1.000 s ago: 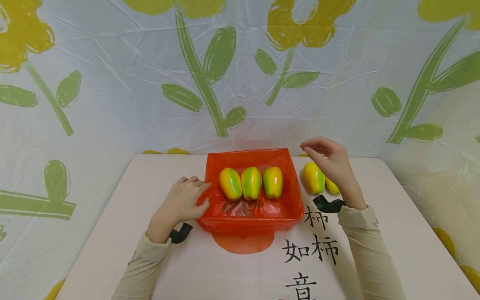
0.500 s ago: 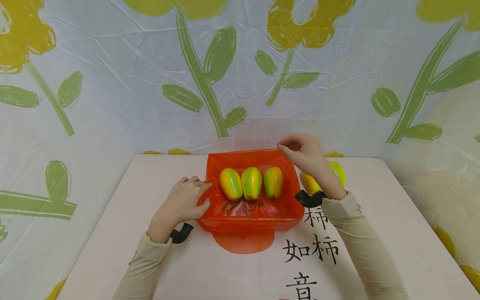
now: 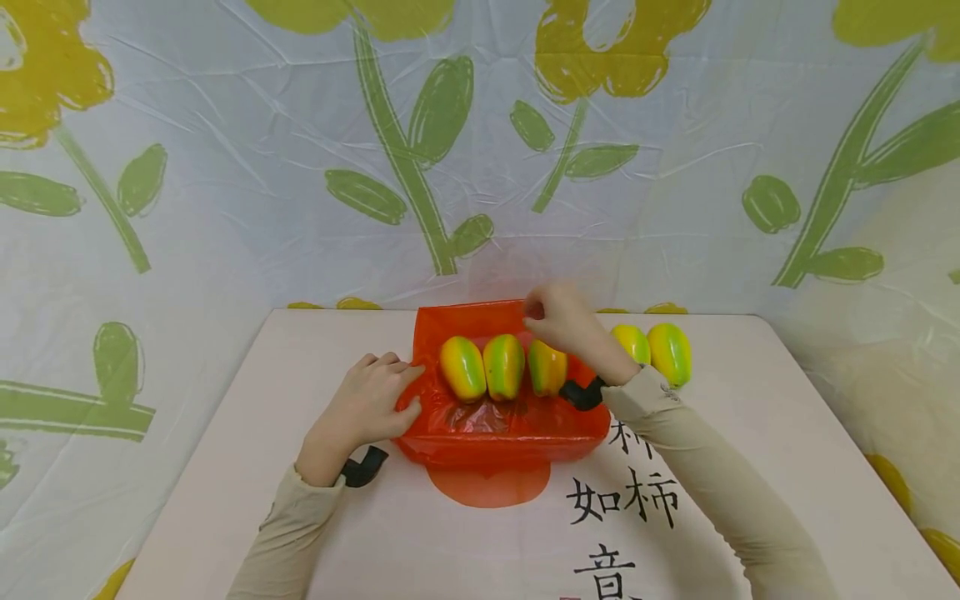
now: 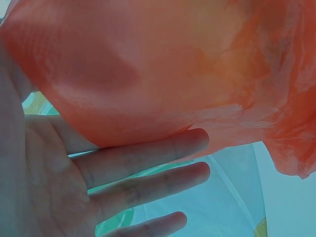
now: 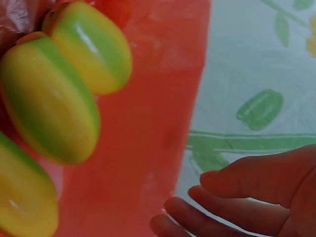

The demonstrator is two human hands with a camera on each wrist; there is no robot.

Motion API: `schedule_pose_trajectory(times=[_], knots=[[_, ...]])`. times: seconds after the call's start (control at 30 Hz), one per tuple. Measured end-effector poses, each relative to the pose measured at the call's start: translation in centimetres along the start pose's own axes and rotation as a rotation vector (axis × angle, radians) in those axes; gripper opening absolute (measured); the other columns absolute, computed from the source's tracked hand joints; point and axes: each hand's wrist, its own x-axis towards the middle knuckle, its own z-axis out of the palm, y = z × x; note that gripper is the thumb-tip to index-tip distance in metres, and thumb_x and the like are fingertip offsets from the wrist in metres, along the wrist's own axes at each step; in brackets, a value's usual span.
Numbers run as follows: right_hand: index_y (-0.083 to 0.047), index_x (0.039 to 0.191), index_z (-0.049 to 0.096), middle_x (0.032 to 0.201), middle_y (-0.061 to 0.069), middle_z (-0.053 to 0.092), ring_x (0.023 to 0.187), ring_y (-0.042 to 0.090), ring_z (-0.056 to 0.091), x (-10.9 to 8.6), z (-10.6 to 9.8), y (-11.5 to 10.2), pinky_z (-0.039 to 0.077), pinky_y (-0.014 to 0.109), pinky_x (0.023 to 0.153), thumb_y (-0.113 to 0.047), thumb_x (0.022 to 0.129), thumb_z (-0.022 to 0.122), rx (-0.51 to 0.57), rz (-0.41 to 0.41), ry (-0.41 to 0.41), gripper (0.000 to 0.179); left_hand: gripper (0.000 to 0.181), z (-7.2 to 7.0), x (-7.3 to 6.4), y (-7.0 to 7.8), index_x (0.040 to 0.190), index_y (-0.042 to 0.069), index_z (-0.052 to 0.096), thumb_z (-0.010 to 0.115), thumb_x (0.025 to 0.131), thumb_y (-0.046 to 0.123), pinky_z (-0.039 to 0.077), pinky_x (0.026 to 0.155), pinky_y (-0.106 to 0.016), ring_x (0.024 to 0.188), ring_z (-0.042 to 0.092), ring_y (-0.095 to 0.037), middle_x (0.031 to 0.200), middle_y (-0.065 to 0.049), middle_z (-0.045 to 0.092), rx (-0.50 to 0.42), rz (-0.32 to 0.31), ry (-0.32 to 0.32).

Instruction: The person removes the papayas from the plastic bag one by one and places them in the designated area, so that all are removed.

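Observation:
A red plastic bag (image 3: pixel 495 450), spread wide like a box, stands in the middle of the table. Three yellow-and-green papaya-like fruits (image 3: pixel 503 367) lie in a row inside it. Against the bag's left side rests my left hand (image 3: pixel 371 398), its fingers mostly straight. The left wrist view shows several fingers (image 4: pixel 148 187) outside the bag wall, while the film hides part of the hand. Above the bag's back right part hovers my right hand (image 3: pixel 566 321), covering some of the rightmost fruit. In the right wrist view its bent fingers (image 5: pixel 207 217) are apart from the fruits with nothing between them.
Two more such fruits (image 3: pixel 670 354) lie on the table to the right of the bag. Black characters (image 3: pixel 622 496) mark the pale tabletop (image 3: pixel 375 533) in front. A white cloth with flower prints (image 3: pixel 300 125) hangs behind the table and along its sides.
My right hand has moved left and slightly down, from above the loose fruits on the right to above the bag, uncovering them. My left hand and the bag stay in place.

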Motion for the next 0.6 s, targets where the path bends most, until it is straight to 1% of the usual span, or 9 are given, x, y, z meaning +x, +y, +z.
schedule_pose_trajectory(times=[0.07, 0.1, 0.17, 0.2, 0.27, 0.33, 0.43, 0.53, 0.6], knots=[[0.005, 0.097, 0.071, 0.089, 0.014, 0.067, 0.077, 0.029, 0.060, 0.1, 0.4, 0.0, 0.053, 0.042, 0.074, -0.007, 0.084, 0.066, -0.032, 0.042, -0.046, 0.018, 0.044, 0.0, -0.1, 0.0, 0.119, 0.002, 0.071, 0.061, 0.082, 0.025, 0.047, 0.084, -0.045, 0.098, 0.061, -0.027, 0.109, -0.011, 0.072, -0.002, 0.002, 0.005], [0.005, 0.093, 0.069, 0.083, 0.012, 0.063, 0.071, 0.027, 0.056, 0.2, 0.7, 0.1, 0.051, 0.039, 0.069, -0.007, 0.084, 0.066, -0.047, 0.062, -0.072, 0.015, 0.044, 0.0, -0.1, -0.1, 0.119, 0.002, 0.071, 0.061, 0.082, 0.025, 0.047, 0.084, -0.045, 0.098, 0.061, -0.027, 0.109, -0.011, 0.072, -0.003, 0.003, 0.007], [0.001, 0.081, 0.064, 0.071, 0.006, 0.052, 0.060, 0.022, 0.048, 0.4, 1.1, 0.2, 0.045, 0.032, 0.059, -0.008, 0.085, 0.066, -0.078, 0.103, -0.120, 0.011, 0.044, 0.0, -0.1, -0.1, 0.118, 0.002, 0.071, 0.061, 0.082, 0.025, 0.047, 0.083, -0.045, 0.097, 0.061, -0.027, 0.109, -0.010, 0.072, -0.001, 0.006, 0.010], [-0.001, 0.075, 0.059, 0.068, 0.004, 0.045, 0.057, 0.020, 0.043, 0.4, 1.3, 0.2, 0.040, 0.030, 0.056, -0.007, 0.085, 0.065, -0.093, 0.125, -0.142, 0.013, 0.044, 0.0, -0.1, -0.1, 0.118, 0.002, 0.071, 0.061, 0.082, 0.025, 0.047, 0.083, -0.045, 0.097, 0.061, -0.027, 0.109, -0.010, 0.072, 0.000, 0.007, 0.010], [-0.004, 0.070, 0.050, 0.065, 0.003, 0.034, 0.054, 0.019, 0.036, 0.5, 1.6, 0.3, 0.033, 0.029, 0.052, -0.005, 0.085, 0.063, -0.106, 0.166, -0.186, 0.020, 0.044, 0.1, -0.1, -0.1, 0.118, 0.002, 0.071, 0.061, 0.082, 0.025, 0.047, 0.083, -0.045, 0.098, 0.061, -0.027, 0.109, -0.010, 0.073, 0.001, 0.009, 0.012], [-0.006, 0.071, 0.050, 0.066, 0.004, 0.036, 0.057, 0.021, 0.039, 0.4, 2.0, 0.3, 0.034, 0.028, 0.054, -0.002, 0.084, 0.060, -0.137, 0.193, -0.220, 0.017, 0.044, 0.1, -0.1, -0.1, 0.118, 0.002, 0.071, 0.061, 0.082, 0.025, 0.047, 0.083, -0.045, 0.098, 0.061, -0.027, 0.109, -0.010, 0.073, 0.004, 0.011, 0.012], [-0.002, 0.084, 0.059, 0.081, 0.010, 0.049, 0.072, 0.027, 0.048, 0.3, 2.5, 0.4, 0.043, 0.031, 0.062, 0.001, 0.082, 0.060, -0.196, 0.214, -0.265, 0.003, 0.044, 0.1, -0.1, -0.1, 0.118, 0.003, 0.071, 0.061, 0.082, 0.026, 0.047, 0.083, -0.044, 0.098, 0.061, -0.027, 0.109, -0.010, 0.073, 0.006, 0.011, 0.012], [0.002, 0.105, 0.063, 0.104, 0.019, 0.053, 0.091, 0.034, 0.050, 0.1, 2.9, 0.6, 0.048, 0.036, 0.071, -0.001, 0.080, 0.064, -0.256, 0.230, -0.317, 0.026, 0.044, 0.1, -0.1, -0.2, 0.118, 0.003, 0.071, 0.060, 0.082, 0.026, 0.047, 0.084, -0.044, 0.098, 0.061, -0.027, 0.109, -0.010, 0.073, 0.010, 0.009, 0.011], [0.003, 0.121, 0.059, 0.120, 0.024, 0.050, 0.101, 0.038, 0.049, 0.0, 3.1, 0.7, 0.051, 0.038, 0.074, -0.002, 0.078, 0.069, -0.281, 0.247, -0.352, 0.044, 0.044, 0.1, -0.1, -0.1, 0.118, 0.003, 0.072, 0.060, 0.082, 0.026, 0.047, 0.084, -0.044, 0.098, 0.061, -0.027, 0.109, -0.010, 0.073, 0.011, 0.010, 0.014]])
